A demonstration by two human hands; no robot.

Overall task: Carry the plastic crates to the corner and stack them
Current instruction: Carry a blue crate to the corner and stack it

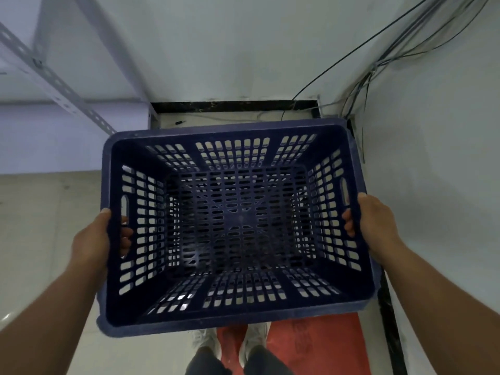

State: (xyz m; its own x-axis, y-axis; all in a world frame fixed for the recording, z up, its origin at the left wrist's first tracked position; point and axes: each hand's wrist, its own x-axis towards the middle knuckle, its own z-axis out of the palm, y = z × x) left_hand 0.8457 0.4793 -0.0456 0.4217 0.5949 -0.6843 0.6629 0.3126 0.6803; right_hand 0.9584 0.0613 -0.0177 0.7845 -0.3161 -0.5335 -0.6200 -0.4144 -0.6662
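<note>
A dark blue plastic crate (235, 318) with slotted walls and an empty perforated bottom fills the middle of the head view, held level above the floor. My left hand (93, 239) grips its left wall, fingers through the handle slot. My right hand (374, 221) grips the right wall the same way. The crate hangs in front of a room corner where two white walls meet. No other crate is visible; the floor under the crate is mostly hidden.
A strip of pale floor with a black skirting border (232, 106) lies in the corner ahead. Loose cables (359, 85) run down the right wall. A perforated metal rack post (62, 85) stands at left. My feet stand on a red mat (319, 345).
</note>
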